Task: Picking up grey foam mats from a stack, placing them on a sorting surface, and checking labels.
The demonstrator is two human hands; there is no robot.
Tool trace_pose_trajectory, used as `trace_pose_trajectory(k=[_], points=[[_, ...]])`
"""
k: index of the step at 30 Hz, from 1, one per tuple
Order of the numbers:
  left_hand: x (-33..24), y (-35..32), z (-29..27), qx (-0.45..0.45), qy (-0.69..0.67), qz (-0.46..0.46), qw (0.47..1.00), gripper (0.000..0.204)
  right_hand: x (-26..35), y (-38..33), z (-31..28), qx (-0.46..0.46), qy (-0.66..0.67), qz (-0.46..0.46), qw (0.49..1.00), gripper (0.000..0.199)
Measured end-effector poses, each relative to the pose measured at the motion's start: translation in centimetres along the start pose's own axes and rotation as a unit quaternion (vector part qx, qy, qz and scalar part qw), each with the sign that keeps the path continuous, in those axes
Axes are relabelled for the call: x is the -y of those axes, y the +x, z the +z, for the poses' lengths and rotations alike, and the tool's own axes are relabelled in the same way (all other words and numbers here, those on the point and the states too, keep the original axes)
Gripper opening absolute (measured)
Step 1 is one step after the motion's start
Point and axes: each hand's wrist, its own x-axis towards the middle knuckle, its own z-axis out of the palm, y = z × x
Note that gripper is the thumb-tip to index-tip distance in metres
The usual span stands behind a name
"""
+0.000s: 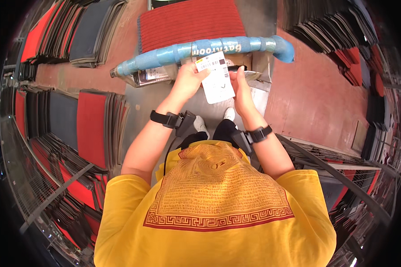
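Note:
My left hand point(188, 82) pinches a white printed label card point(218, 85) along its left edge, thumb on the front. The card is tilted, with barcodes, a small yellow patch and a dark tick-like mark. My right hand point(243, 92) is closed beside the card's right edge, thumb raised. A small dark shape lies by that thumb; what the right fingers hold is hidden. Just beyond both hands runs a cart handle point(169, 54) wrapped in blue tape. Black straps with small devices sit round both wrists.
Behind the handle lies a red ribbed mat point(189, 24) on the cart. Stacked red, grey and black mats point(92, 129) line the left side, with more dark stacks point(329, 33) at the far right. Metal racks point(343, 173) flank me at both sides. My white shoes point(229, 114) stand below the handle.

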Motion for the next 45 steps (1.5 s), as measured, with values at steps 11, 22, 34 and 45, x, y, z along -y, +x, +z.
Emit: trace_pose_trajectory(k=[11,22,34,45], points=[[-2.8,-1.4,1.9,0.072,0.034,0.043,0.996,0.023,2.3,-7.1,-0.9,0.11,-0.085,-0.034,0.99,0.021],[-3.3,0.0,15.4,0.102,0.053,0.048,0.992,0.012,7.4,-10.5,-8.9,0.052,0.046,0.044,0.997,0.028],[1.3,19.5,19.7,0.0,0.729,0.269,0.63,0.089,19.1,-17.7,-28.3,-0.239,0.111,-0.177,0.948,0.029],[-1.8,25.1,19.0,-0.003,0.764,0.017,0.645,0.074,26.7,-21.7,-42.1,-0.337,0.152,-0.27,0.889,0.027]])
